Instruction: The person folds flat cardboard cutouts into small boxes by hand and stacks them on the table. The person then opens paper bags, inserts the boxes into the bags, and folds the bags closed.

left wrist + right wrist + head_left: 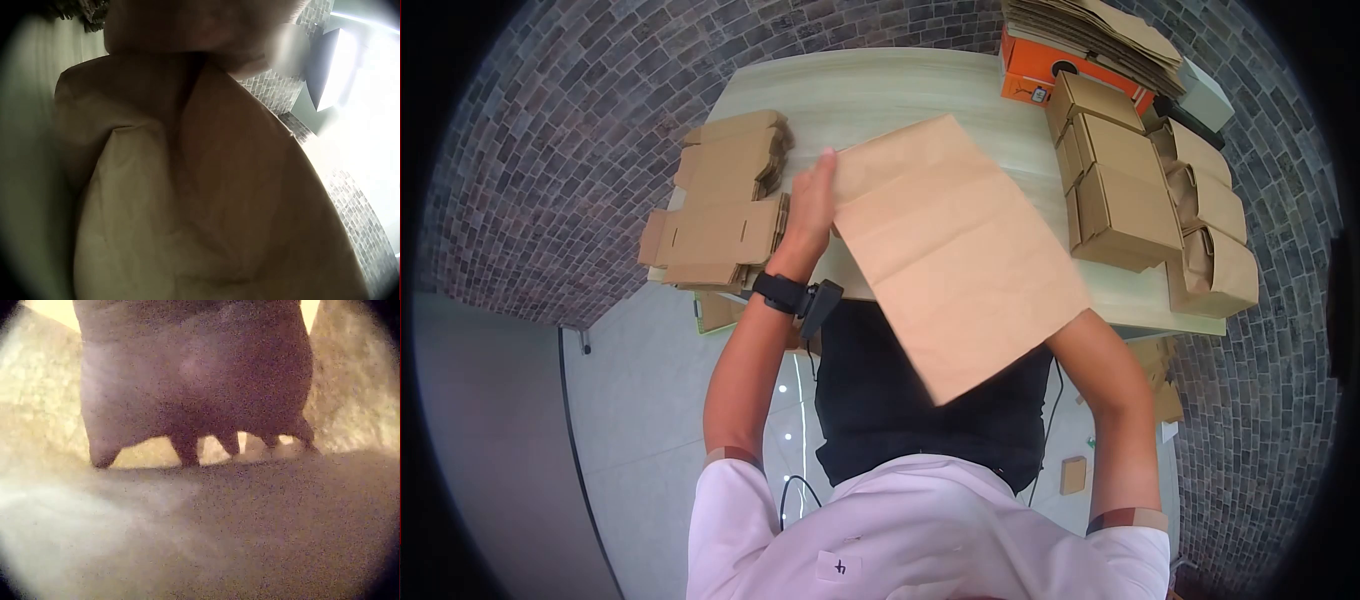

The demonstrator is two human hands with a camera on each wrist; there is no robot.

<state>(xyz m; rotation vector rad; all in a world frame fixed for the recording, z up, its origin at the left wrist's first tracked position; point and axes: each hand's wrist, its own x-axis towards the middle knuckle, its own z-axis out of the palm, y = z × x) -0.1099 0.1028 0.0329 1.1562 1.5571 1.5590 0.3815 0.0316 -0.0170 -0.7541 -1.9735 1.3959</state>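
Observation:
A brown paper bag (965,255) is held tilted above the near part of the table and over the person's lap. My left hand (810,205) grips its upper left edge; in the left wrist view the paper (250,206) is creased inward below that hand. At the bag's lower right edge my right forearm (1100,365) goes in under the paper, so the head view hides the hand. The right wrist view shows my right hand (200,381) surrounded by glowing brown paper, its fingers spread apart and their tips hidden.
Flattened cardboard boxes (725,165) lie piled on the left of the pale table (850,80). Closed cardboard boxes (1125,215) line the right side, beside standing paper bags (1220,275). Behind them an orange box (1025,70) carries flat brown sheets (1100,40).

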